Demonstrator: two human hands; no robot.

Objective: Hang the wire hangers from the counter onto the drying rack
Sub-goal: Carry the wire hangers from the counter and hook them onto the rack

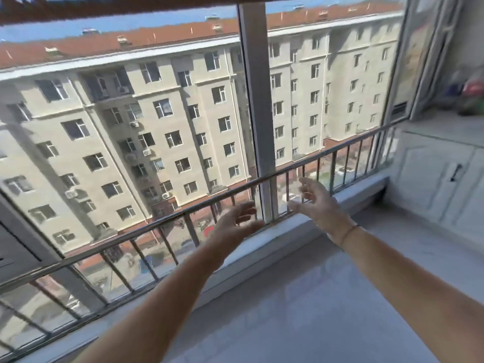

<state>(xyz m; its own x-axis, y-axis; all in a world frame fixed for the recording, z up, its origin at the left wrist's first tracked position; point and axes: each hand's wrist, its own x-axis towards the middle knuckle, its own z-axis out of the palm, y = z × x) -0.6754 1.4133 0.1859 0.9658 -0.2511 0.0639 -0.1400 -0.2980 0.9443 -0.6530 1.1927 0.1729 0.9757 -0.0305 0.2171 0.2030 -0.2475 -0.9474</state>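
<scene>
Pale grey floor (301, 297) fills the nearest part of the view, and both of my bare forearms reach forward over it. My left hand (237, 221) is raised in front of the railing, palm turned inward, fingers loosely spread and gripping nothing. My right hand (315, 203) is just beside it and slightly higher, palm facing the left one, fingers straight and apart, likewise gripping nothing. The two hands are near each other but not touching. A thin bracelet (348, 233) circles the right wrist.

Beyond the hands, a white sill (288, 226) runs along the base of the window. A metal railing (183, 213) with upright bars stands on it, sloping across the frame from lower left to upper right. A grey window post (255, 100) rises behind the railing at centre.

To the right, a white cabinet (424, 179) with a dark handle (455, 172) stands against the wall. The counter (445, 127) forms its top. Several coloured objects (471, 95) sit on the counter at the frame's edge, too blurred to identify. I cannot tell whether the wire hangers are among them.

Through the glass, a beige apartment block (131, 113) with a red roof fills the distance. A dark brown band (104, 9), blurred, crosses the very top of the view.
</scene>
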